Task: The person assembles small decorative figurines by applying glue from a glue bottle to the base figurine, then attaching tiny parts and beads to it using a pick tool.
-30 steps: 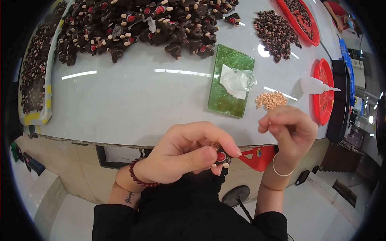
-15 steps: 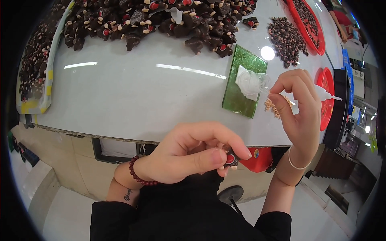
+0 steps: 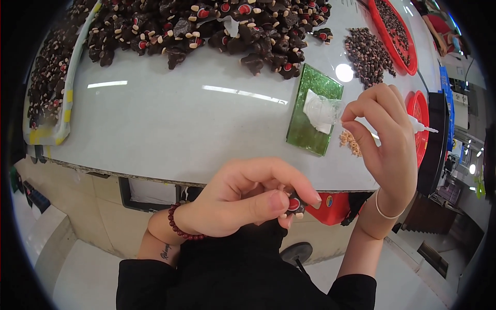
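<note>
My left hand [image 3: 243,196] is closed, pinching a small dark brown figurine [image 3: 295,205] with a red round piece and pale beige bits between thumb and fingers. My right hand [image 3: 385,132] is also closed, thumb and forefinger pressed together beside a clear crinkled plastic piece [image 3: 328,110]. That piece overlaps a white patch [image 3: 313,109] on a green glossy slab [image 3: 302,133]. What the right fingertips hold is too small to make out. A white nozzle bottle [image 3: 423,127] shows behind this hand; I cannot tell whether the hand holds it.
Many similar brown figurines [image 3: 253,62] are heaped at the far side. More fill a tray [image 3: 67,111] at left. Small dark pieces [image 3: 368,54] lie beside a red tray [image 3: 412,66]; beige bits [image 3: 350,143] lie near the slab. Another red dish [image 3: 422,106] stands at right, by the table's front edge [image 3: 170,182].
The clear plastic beside my right fingertips has changed from rounded outlines to a crinkled shape. My right hand has shifted very slightly; my left keeps its grip on the figurine.
</note>
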